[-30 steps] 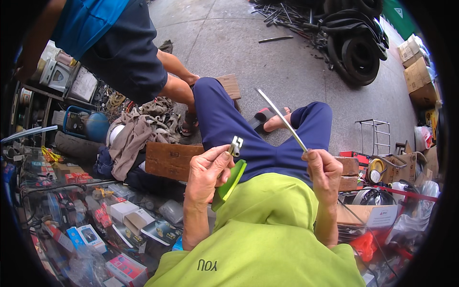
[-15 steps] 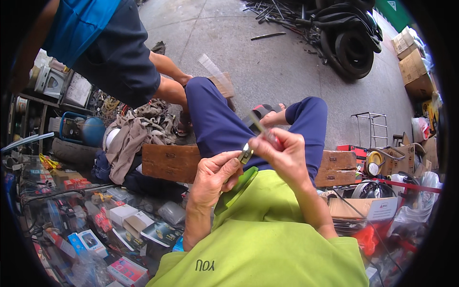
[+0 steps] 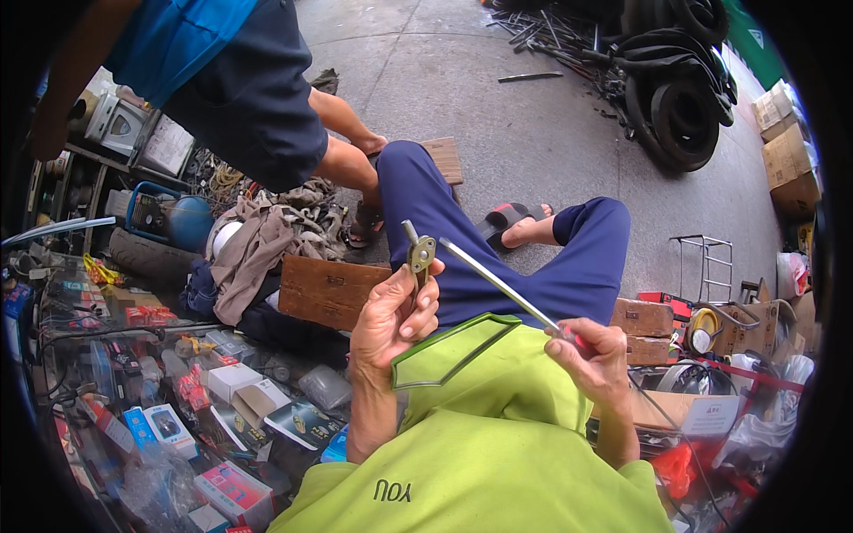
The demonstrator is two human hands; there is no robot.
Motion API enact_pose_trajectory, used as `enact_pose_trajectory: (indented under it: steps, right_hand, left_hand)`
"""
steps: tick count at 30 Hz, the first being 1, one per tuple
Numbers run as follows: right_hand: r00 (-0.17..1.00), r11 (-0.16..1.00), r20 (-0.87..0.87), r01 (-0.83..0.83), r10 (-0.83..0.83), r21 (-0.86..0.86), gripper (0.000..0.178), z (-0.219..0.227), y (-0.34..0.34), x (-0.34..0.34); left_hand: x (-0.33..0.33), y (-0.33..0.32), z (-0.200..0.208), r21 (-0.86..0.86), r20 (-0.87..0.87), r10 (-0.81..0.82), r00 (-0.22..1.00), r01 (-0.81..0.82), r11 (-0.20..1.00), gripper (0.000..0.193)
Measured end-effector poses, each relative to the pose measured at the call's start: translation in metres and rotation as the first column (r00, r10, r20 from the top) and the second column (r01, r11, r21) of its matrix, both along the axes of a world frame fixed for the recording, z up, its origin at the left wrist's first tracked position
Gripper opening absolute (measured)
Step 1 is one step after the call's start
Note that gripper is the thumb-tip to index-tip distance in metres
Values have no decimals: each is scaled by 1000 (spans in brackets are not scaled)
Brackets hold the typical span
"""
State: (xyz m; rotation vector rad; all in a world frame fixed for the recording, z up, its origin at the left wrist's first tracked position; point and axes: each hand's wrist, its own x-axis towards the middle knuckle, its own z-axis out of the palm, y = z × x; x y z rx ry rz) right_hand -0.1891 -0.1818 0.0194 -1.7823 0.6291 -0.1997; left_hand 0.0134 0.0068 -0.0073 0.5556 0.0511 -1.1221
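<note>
Holding a small brass-coloured bracket [image 3: 421,255] upright between thumb and fingers, the left hand [image 3: 391,324] also clamps a green-rimmed mirror [image 3: 449,351] against its palm, above the person's lap. The right hand [image 3: 591,355] is clenched on the handle of a screwdriver [image 3: 498,286], whose tip sits just beside the bracket's right edge. By judgement the step in hand is seating the tip in the fitting; the next move calls for steady alignment before any turning.

The person wears a lime-green shirt [image 3: 498,462] (dark lettering near its collar). Navy trousers [image 3: 533,266] cover both legs. 1 black-and-red sandal [image 3: 502,218] shows.
</note>
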Motion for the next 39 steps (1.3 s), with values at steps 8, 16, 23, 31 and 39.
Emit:
enact_pose_trajectory:
  steps: [8,16,23,31,39]
  right_hand:
    - [996,988,-5,-89,89,-129,30,0,9,0]
    - [997,981,-10,-74,73,-180,28,1,9,0]
    - [999,931,32,-29,43,-363,28,8,11,-2]
    - [976,867,219,99,12,-489,32,23,2,-8]
    - [945,874,326,165,-8,-458,37,28,3,-11]
  left_hand:
    - [-1,-1,-1,37,-39,-11,999,13,999,34]
    - [2,2,2,26,-8,-26,1000,26,999,35]
    - [-1,1,6,233,228,15,974,-70,970,32]
    - [-2,2,7,273,263,50,964,-124,954,29]
    - [-4,0,9,344,355,28,935,-158,926,28]
